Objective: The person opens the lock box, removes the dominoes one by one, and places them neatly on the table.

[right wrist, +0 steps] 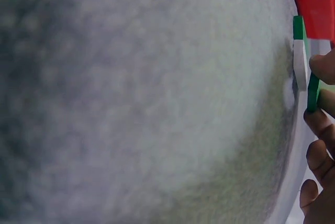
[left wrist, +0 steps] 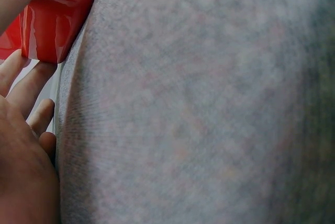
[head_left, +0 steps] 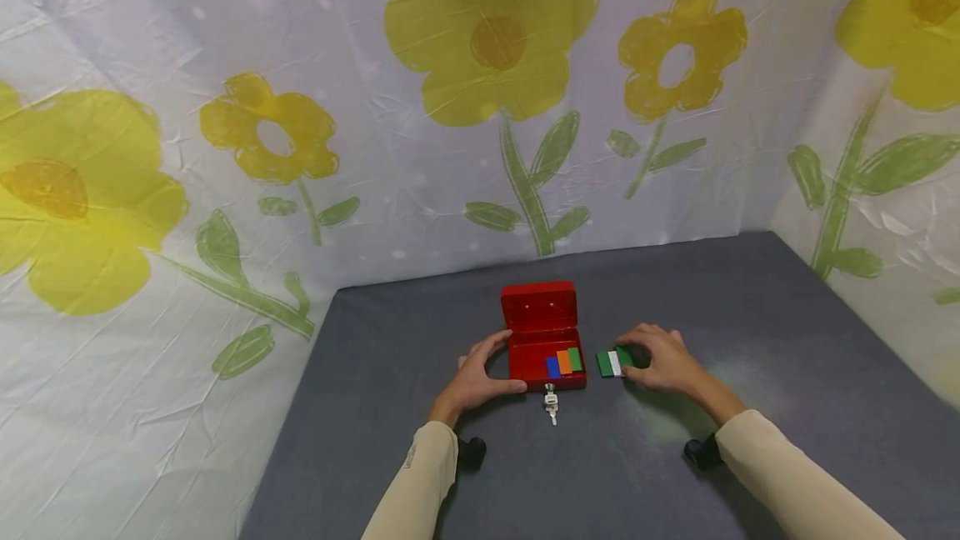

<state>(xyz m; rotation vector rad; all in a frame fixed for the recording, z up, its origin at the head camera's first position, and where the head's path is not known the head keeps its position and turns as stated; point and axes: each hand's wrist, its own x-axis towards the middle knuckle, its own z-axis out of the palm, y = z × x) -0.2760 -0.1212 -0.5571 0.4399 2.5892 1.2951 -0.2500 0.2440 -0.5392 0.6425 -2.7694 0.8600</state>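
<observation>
A small red cash box (head_left: 528, 348) stands with its lid (head_left: 538, 307) raised. Inside, at the right, lie a blue tile (head_left: 553, 367), an orange tile (head_left: 564, 362) and a green tile (head_left: 575, 359). My left hand (head_left: 478, 376) holds the box by its left side, thumb at the front corner and fingers towards the back. Just right of the box, my right hand (head_left: 662, 361) pinches a green tile (right wrist: 313, 92) between thumb and fingers. Beside that tile, a white tile (head_left: 615, 363) and another green one (head_left: 604, 365) lie on the table.
Keys (head_left: 552, 405) hang from the lock at the front of the box. The grey table (head_left: 390, 440) meets a pale flowered cloth (head_left: 420, 190) behind and at both sides. Dark wrist devices sit by both sleeves.
</observation>
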